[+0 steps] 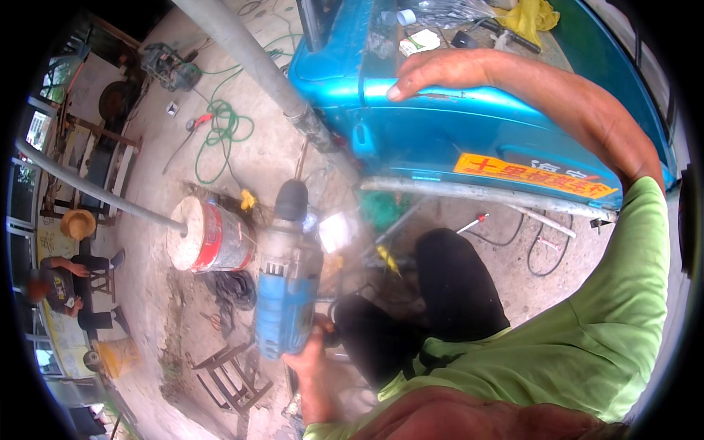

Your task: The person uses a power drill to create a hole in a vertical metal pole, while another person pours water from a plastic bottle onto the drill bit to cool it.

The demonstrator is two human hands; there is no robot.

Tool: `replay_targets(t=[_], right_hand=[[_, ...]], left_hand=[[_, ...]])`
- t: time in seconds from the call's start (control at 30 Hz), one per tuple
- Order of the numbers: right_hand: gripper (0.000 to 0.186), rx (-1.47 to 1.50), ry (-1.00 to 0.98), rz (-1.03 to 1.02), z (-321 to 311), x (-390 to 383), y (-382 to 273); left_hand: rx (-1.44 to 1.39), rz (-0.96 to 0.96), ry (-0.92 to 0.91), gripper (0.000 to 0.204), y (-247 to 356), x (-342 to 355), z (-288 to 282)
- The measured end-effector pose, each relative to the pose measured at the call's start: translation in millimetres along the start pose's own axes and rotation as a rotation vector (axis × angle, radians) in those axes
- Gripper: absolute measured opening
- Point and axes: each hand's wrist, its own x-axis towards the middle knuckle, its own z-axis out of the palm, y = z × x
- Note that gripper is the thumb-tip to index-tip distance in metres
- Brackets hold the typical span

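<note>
My left hand (310, 356) is wrapped around the rear handle of a blue and grey power drill (284, 304), partly hidden by the tool's body. The drill points away from me. Its long bit (301, 160) ends beside the lower part of a slanted grey pole (242, 51); contact cannot be made out. At the right, my right arm reaches forward, and my right hand (444, 72) grips the top edge of a blue vehicle side panel (418, 136). The thumb lies on the near side, while the other fingers are mostly hidden. An orange sticker (535, 176) is on the panel.
A white and red bucket (213, 235) stands left of the drill. Green hose (220, 136) coils on the concrete beyond it, near a machine (169, 67). A metal frame (231, 378) lies lower left. Another person (77, 286) sits at far left. My knees (455, 271) are below the panel.
</note>
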Motion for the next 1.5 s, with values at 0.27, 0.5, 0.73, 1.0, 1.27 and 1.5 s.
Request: replay_targets(t=[0.27,0.5,0.73,1.0,1.27,1.5], right_hand=[[0.076,-0.017,-0.008,0.029,-1.3,-0.7,-3.5],[0.078,0.006,-0.014,0.013,-0.8,-0.4,-1.6],[0.08,-0.028,-0.016,0.06,-1.1,-2.2,-7.1],[0.085,-0.037,0.003,0.074,-0.8,-4.5,-7.9],[0.087,-0.032,-0.015,0.085,-1.7,-4.1,-8.6],[0.092,-0.035,-0.023,0.103,-2.0,-4.6,-10.6]], left_hand=[[0.025,0.012,-0.016,0.029,-5.4,-0.2,-4.4],[0.001,0.03,-0.032,0.029,-8.1,1.4,-6.0],[-0.011,0.006,-0.015,0.03,-3.2,0.8,-3.7],[-0.029,0.004,-0.012,0.033,-5.5,0.6,-4.2],[-0.039,0.001,-0.006,0.033,-4.1,0.9,-2.8],[-0.016,0.001,-0.021,0.031,-6.6,2.0,-7.3]])
